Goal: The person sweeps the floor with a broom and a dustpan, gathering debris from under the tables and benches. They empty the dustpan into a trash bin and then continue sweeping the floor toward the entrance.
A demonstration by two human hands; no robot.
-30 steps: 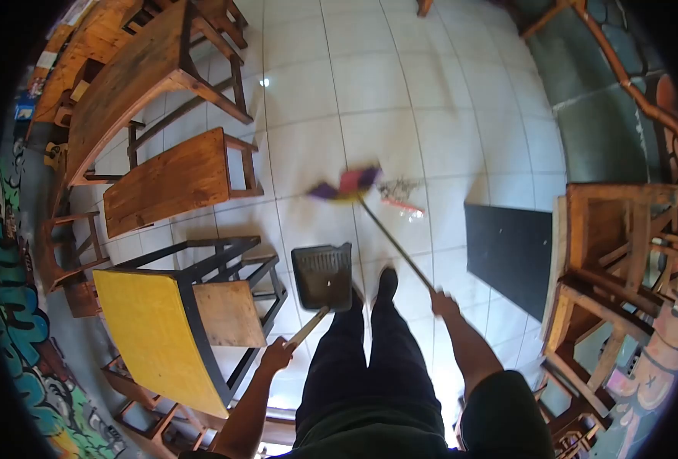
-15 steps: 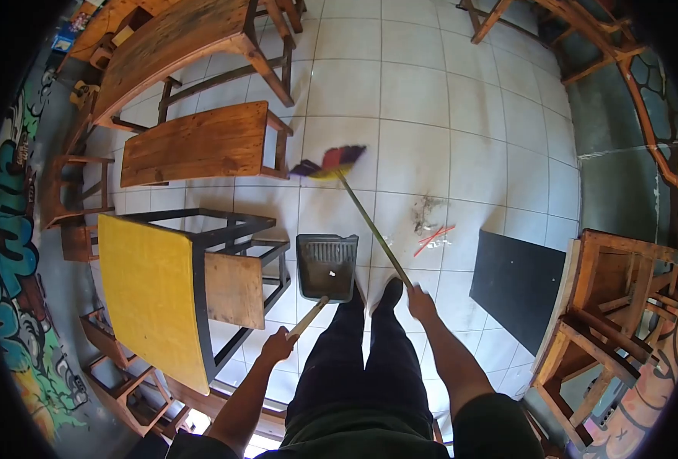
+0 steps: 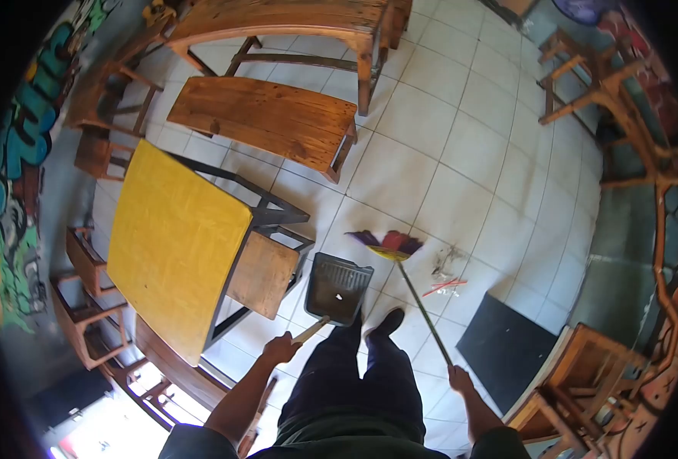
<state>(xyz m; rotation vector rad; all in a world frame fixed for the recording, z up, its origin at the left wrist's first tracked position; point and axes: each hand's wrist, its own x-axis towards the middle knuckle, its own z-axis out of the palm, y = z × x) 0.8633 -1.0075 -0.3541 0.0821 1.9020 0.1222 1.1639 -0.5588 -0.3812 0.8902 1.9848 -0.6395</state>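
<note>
A dark dustpan (image 3: 337, 287) lies on the floor in front of my feet, a small white scrap inside it. My left hand (image 3: 281, 349) is wrapped round its wooden handle. The green-handled broom (image 3: 425, 312) is in the grip of my right hand (image 3: 459, 378), near the handle's end. Its purple, red and yellow bristles rest at the floor beyond the dustpan, up and to the right of it. Right of the bristles is a patch of dark dirt (image 3: 448, 261), with red straws (image 3: 445, 286) and small white bits just below it.
A yellow table (image 3: 177, 249) with a small wooden stool (image 3: 262, 274) stands at the left. A wooden bench (image 3: 266, 121) and a long wooden table (image 3: 278, 18) are ahead. At the right are a black board (image 3: 503, 348) and wooden furniture (image 3: 584, 379) by the wall.
The view has turned and shifted. The broom head has come closer to the dustpan, from beside the bench to open floor nearer the dirt. Both hands keep their grips.
</note>
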